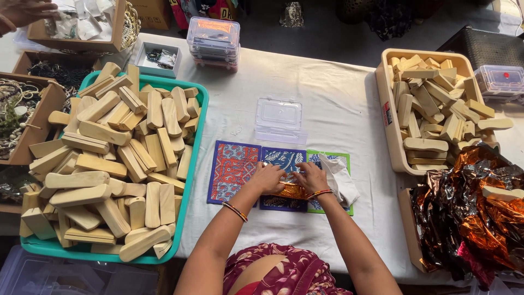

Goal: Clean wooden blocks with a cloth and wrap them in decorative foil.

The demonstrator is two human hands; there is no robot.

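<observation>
I have both hands down on a small piece wrapped in shiny orange-gold foil, which lies on the blue patterned mat near the front edge of the white-covered table, between the red patterned mat and the green one. My left hand presses on the left end of the foil with fingers curled and close together, and my right hand does the same on the right end; neither is lifting it, both are pinning and folding the foil against the mat. To do this well I judge I should keep the piece flat under my fingertips, smooth the foil tight from the middle outward, and tuck the ends so no wood shows and the thin foil does not tear. A crumpled white tissue lies on the green mat, just beside my right wrist. Just behind the mats sits 1 small clear plastic box, lid shut, apparently empty. At the left edge a teal tray is heaped with pale wooden blocks; toward the right edge a cream bin holds more of the same. At the front right corner, a shallow tray carries a pile of crumpled copper foil. At the far edge stands a stack of clear boxes.
</observation>
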